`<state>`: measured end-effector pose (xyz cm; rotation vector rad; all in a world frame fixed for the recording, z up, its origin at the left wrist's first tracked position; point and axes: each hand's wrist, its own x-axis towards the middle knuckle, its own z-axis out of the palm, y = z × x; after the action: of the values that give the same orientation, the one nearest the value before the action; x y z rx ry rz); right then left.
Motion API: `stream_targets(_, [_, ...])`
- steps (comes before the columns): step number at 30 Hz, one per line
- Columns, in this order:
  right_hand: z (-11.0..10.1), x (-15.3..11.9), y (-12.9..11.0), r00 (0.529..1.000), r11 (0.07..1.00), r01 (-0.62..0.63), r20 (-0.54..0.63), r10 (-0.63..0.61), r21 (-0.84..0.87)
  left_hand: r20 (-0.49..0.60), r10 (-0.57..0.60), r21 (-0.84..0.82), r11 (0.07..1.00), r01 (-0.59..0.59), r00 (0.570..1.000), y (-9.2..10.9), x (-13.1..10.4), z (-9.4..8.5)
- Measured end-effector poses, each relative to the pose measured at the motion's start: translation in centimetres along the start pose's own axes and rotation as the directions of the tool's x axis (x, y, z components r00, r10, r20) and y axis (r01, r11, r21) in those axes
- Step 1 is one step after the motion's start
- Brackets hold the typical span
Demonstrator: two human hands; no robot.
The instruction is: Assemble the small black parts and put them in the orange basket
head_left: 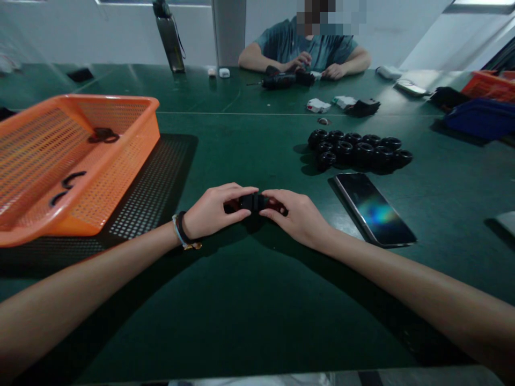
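Between my two hands, at the middle of the green table [249, 300], is a small black part [253, 202]. My left hand [215, 210] pinches its left side between thumb and fingers, with a dark band and a light bracelet on that wrist. On the other side, my right hand [298, 214] is closed on the right end of the same part. Whether it is one piece or two pressed together cannot be made out. Several shiny black round parts [362, 153] stand grouped beyond my right hand.
An orange basket [132, 155] with black rings stands at left. A phone [374, 209] lies right of my right hand. Across the table sit a person [281, 45], a power drill [279, 80] and a bottle [169, 43]. A blue bin [480, 120] is at far right.
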<state>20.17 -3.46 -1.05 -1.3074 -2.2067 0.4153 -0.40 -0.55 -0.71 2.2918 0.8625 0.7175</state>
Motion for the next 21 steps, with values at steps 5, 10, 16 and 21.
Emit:
stream_targets(5, [0.04, 0.02, 0.01, 1.0, 1.0, 0.008, 0.024, -0.007, -0.017, -0.001, 0.001, 0.011, 1.0, -0.001, 1.0, -0.03, -0.02, 0.0])
stream_targets(10, [0.02, 0.02, -0.09, 0.999, 0.999, 0.01, 0.05, -0.008, -0.041, -0.002, 0.026, 0.022, 0.999, -0.026, 1.0, -0.09, 0.03, 0.04])
stream_targets(16, [0.08, -0.02, -0.01, 0.998, 0.998, 0.03, 0.065, -0.026, -0.052, 0.001, 0.029, 0.039, 0.999, -0.029, 1.0, -0.02, -0.03, -0.01])
stream_targets(21, [0.03, -0.14, 0.06, 0.998, 0.999, 0.043, 0.049, -0.041, -0.023, -0.001, 0.031, 0.029, 0.999, -0.031, 1.0, 0.07, -0.02, -0.06])
